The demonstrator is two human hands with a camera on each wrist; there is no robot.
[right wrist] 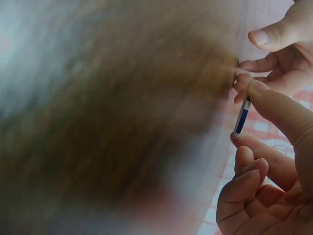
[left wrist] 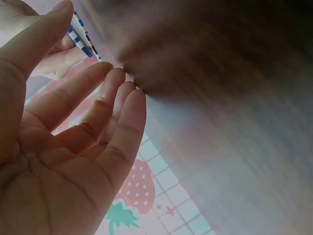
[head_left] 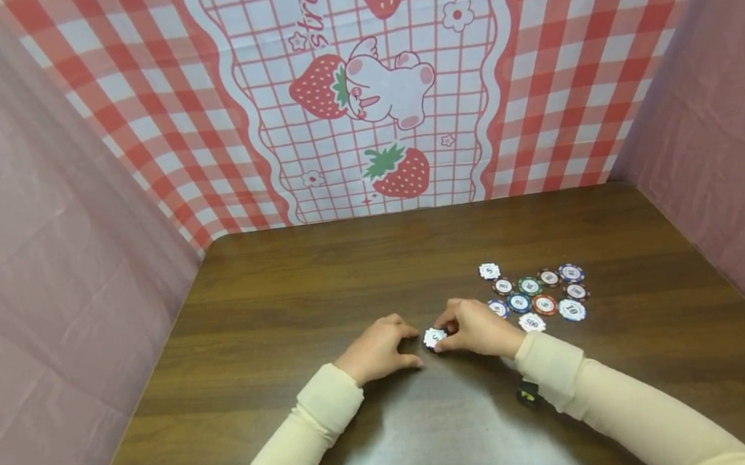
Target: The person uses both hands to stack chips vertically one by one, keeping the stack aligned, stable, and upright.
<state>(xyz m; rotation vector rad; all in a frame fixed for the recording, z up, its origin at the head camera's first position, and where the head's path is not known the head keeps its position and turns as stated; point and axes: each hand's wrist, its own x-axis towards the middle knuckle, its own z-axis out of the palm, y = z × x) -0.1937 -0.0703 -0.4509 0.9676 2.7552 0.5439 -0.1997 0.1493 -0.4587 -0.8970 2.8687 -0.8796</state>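
Where right hand [head_left: 479, 328] pinches, chip [head_left: 433, 338] partly hidden

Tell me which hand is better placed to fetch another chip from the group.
Probably the right hand: the chip group lies beside it, though it must first release its pinched chip. The left hand is empty but farther away, with the right in between.

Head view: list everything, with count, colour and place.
Table: one, brown, in the foreground.
Printed cloth: one, red and white, behind the table.
Side cloths: two, pink, left and right.
Spread chips: eleven, white, blue, green, red, dark, table's right half.
Pinched chip: one, white-faced, near the table's middle; perhaps another beneath.
Sleeves: two, cream, on both forearms.
Dark object: one, yellow-marked, by the right sleeve.
Left hand: one, bare, left of the pinched chip.
Right hand: one, bare, gripping it.
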